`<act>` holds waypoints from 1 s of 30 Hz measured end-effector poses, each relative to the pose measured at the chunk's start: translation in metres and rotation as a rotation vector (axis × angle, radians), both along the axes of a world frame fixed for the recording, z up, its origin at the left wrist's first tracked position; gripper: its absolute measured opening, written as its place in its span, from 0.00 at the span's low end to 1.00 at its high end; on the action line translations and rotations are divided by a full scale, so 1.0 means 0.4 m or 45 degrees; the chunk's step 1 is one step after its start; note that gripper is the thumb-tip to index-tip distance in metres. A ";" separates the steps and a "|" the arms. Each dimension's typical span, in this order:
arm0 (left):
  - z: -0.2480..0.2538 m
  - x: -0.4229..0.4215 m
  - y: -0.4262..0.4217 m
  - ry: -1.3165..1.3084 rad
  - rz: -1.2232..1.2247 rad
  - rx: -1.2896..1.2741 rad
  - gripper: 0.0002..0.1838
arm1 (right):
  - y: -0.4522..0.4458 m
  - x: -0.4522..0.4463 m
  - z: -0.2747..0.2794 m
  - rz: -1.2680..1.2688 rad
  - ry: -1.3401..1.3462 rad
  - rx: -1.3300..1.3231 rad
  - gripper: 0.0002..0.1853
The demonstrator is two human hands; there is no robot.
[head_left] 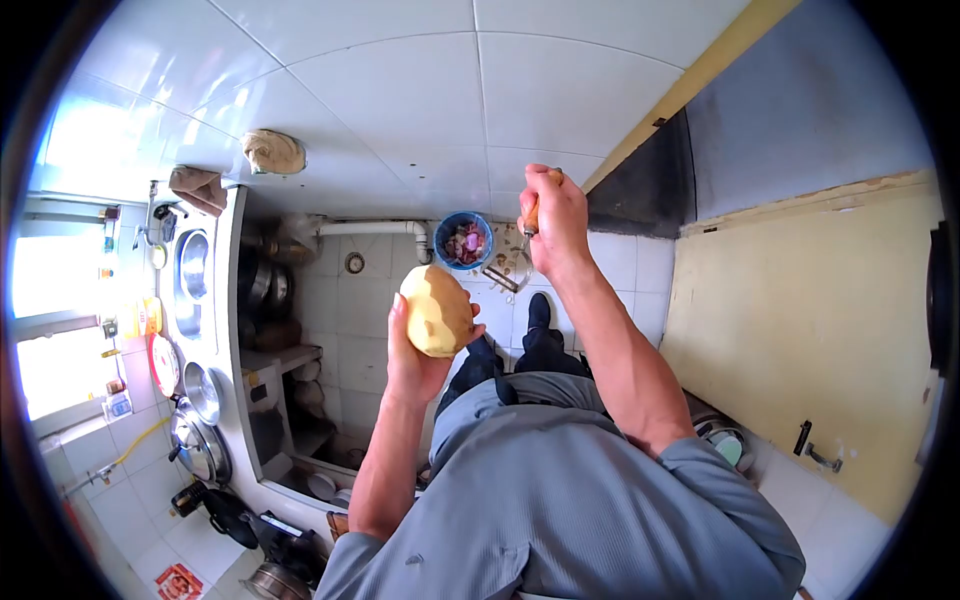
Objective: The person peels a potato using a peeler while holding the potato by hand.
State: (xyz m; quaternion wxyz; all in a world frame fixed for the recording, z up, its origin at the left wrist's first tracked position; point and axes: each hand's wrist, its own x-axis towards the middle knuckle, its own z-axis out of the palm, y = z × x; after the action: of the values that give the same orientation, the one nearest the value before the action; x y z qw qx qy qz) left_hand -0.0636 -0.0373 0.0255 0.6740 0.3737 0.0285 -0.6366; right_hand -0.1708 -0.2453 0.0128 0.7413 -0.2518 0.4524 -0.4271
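Now, left hand (412,364): fingers spread wide, cupping potato (437,312).
Right hand (560,226): fingers curled round peeler (531,219), at its handle.
Potato surface: pale, brown-patched.

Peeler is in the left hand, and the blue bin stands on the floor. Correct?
Wrong hand: the head view shows the peeler in the right hand; the left hand holds a potato. The blue bin does stand on the floor.

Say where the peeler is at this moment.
In the head view, the peeler is gripped in the right hand, above and right of the picture's centre, appearing just right of the blue bin.
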 end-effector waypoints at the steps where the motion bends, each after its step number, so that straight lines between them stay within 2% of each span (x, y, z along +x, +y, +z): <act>1: -0.001 0.003 -0.007 0.000 0.011 -0.001 0.37 | 0.007 0.002 0.014 0.007 0.014 -0.028 0.11; 3: 0.005 0.002 -0.022 0.227 0.130 0.126 0.37 | 0.027 0.005 0.044 0.025 0.029 -0.056 0.11; 11: -0.028 0.002 -0.030 0.339 0.161 0.162 0.36 | 0.148 0.048 0.097 0.158 -0.016 -0.383 0.07; 15: -0.015 -0.013 -0.029 0.421 0.157 0.125 0.34 | 0.174 0.066 0.074 0.263 0.049 -0.549 0.06; 19: -0.034 -0.030 -0.018 0.456 0.228 0.184 0.32 | 0.164 0.060 0.072 0.271 0.065 -0.543 0.06; 21: -0.040 -0.031 -0.016 0.442 0.273 0.219 0.32 | 0.142 0.061 0.037 0.128 0.074 -0.599 0.06; 22: -0.037 -0.029 -0.016 0.444 0.295 0.229 0.32 | 0.108 0.053 0.022 0.014 0.228 -0.674 0.07; 23: -0.030 -0.029 -0.013 0.445 0.319 0.241 0.33 | 0.060 0.037 0.014 -0.073 0.295 -0.663 0.08; 26: -0.008 -0.033 -0.014 0.412 0.379 0.290 0.33 | 0.001 0.013 -0.022 -0.127 0.212 -0.569 0.07; 30: -0.033 -0.021 -0.023 0.402 0.333 0.323 0.34 | 0.071 0.036 0.050 0.087 0.112 -0.503 0.07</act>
State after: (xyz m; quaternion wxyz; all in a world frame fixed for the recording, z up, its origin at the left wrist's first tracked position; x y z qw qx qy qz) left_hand -0.0720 -0.0466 0.0122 0.6856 0.3442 0.2613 -0.5858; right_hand -0.1564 -0.2170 0.0329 0.6710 -0.4261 0.3830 -0.4707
